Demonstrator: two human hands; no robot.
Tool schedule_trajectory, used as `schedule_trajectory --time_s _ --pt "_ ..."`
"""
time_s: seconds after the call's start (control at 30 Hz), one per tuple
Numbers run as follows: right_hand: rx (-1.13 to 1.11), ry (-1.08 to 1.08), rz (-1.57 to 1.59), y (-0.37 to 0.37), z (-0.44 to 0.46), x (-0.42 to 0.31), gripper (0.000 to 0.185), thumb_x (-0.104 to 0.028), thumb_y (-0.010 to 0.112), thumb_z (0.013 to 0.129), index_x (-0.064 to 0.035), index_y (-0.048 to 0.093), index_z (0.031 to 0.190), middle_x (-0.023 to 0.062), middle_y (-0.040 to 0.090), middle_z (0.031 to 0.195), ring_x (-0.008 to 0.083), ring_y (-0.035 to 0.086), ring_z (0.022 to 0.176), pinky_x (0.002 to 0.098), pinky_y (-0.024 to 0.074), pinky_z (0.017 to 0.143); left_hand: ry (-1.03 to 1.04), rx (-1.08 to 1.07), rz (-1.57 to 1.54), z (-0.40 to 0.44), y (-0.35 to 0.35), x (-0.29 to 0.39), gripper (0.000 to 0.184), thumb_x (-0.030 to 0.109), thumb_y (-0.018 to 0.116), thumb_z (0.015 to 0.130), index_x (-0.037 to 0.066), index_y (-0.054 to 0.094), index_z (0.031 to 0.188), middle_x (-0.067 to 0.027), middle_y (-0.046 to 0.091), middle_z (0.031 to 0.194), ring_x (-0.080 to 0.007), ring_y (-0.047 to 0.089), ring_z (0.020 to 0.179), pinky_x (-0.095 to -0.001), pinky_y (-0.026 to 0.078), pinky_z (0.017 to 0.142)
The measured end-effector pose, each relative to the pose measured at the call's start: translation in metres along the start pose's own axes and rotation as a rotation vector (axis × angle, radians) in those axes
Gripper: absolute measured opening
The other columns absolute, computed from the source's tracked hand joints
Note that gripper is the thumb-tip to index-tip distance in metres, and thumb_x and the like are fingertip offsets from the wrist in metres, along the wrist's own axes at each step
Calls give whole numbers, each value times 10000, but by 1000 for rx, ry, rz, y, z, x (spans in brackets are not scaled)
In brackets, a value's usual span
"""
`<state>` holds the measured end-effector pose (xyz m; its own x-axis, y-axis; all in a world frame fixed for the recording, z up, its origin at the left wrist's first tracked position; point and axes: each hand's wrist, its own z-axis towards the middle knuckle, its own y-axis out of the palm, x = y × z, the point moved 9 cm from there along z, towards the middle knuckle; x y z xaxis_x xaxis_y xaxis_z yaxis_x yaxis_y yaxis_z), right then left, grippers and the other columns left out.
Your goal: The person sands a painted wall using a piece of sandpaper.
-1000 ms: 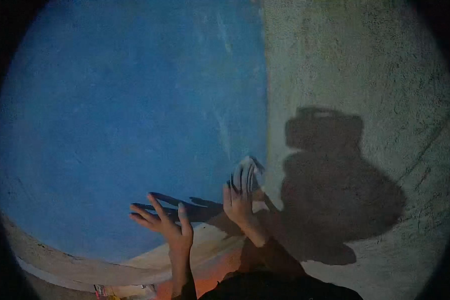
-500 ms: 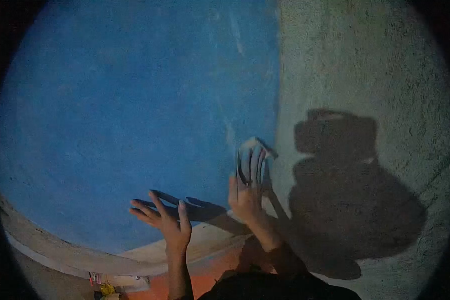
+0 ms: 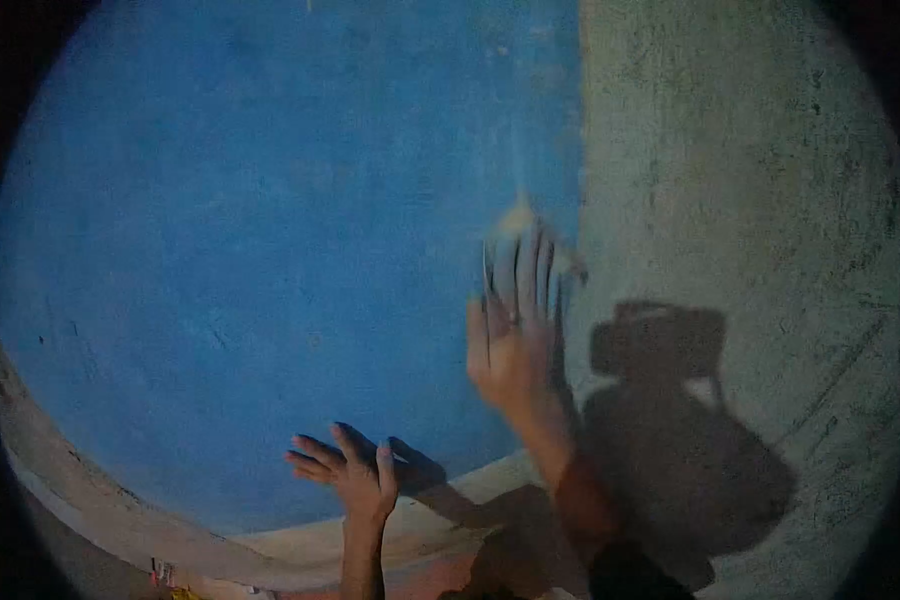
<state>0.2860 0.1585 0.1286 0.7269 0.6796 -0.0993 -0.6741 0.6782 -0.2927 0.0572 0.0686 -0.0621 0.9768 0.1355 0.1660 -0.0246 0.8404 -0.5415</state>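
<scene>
My right hand (image 3: 515, 345) lies nearly flat on the blue wall (image 3: 270, 220), close to its right-hand border. Beneath its fingers is a thin pale sheet (image 3: 517, 217), probably sandpaper, pressed to the surface and showing past the fingertips. Both this hand and the sheet are blurred by motion. Lower and to the left, my left hand (image 3: 360, 482) has its fingers spread and nothing in it. It is near the blue wall's bottom edge; whether the fingertips touch the wall, I cannot tell.
A rough grey-green wall section (image 3: 730, 180) borders the blue on the right, with my shadow (image 3: 670, 440) across it. A pale ledge (image 3: 300, 550) runs along the bottom. Small items, one of them yellow (image 3: 185, 593), lie at the lower left.
My right hand has slid up the wall with the sheet, its arm stretched further. The view has shifted upward, so my left hand appears lower, still spread.
</scene>
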Motion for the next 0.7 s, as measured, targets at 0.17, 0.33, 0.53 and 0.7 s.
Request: schedule_trajectory --time_s 0.17,0.33,0.53,0.7 --pt "36 15 14 9 -13 -7 633 -286 462 1013 67 259 1497 337 243 1540 521 207 1437 665 155 1137 -44 -2 -59 -3 -3 1 733 411 501 977 143 189 1584 -266 -146 1609 -542 -217 1425 -762 -104 1029" --pt "-101 62 46 34 -92 -33 627 -284 451 1018 65 256 1501 336 233 1545 521 223 1431 648 164 1147 -37 -28 -183 12 -41 -4 592 374 480 992 135 367 1521 -233 -26 1633 -518 -122 1457 -716 -55 1086" --pt "119 73 76 -18 36 3 605 -281 436 1029 34 255 1513 296 189 1578 498 137 1463 619 148 1168 63 -4 -87 33 -63 -1 561 353 487 989 160 408 1510 -170 53 1649 -473 -62 1483 -686 -41 1118" --pt "-168 169 116 27 -134 -32 652 -336 470 1015 3 252 1528 296 185 1577 501 133 1462 614 128 1176 75 -8 -111 46 -89 14 543 347 521 975 197 445 1491 -141 99 1650 -454 -28 1494 -665 -60 1131"
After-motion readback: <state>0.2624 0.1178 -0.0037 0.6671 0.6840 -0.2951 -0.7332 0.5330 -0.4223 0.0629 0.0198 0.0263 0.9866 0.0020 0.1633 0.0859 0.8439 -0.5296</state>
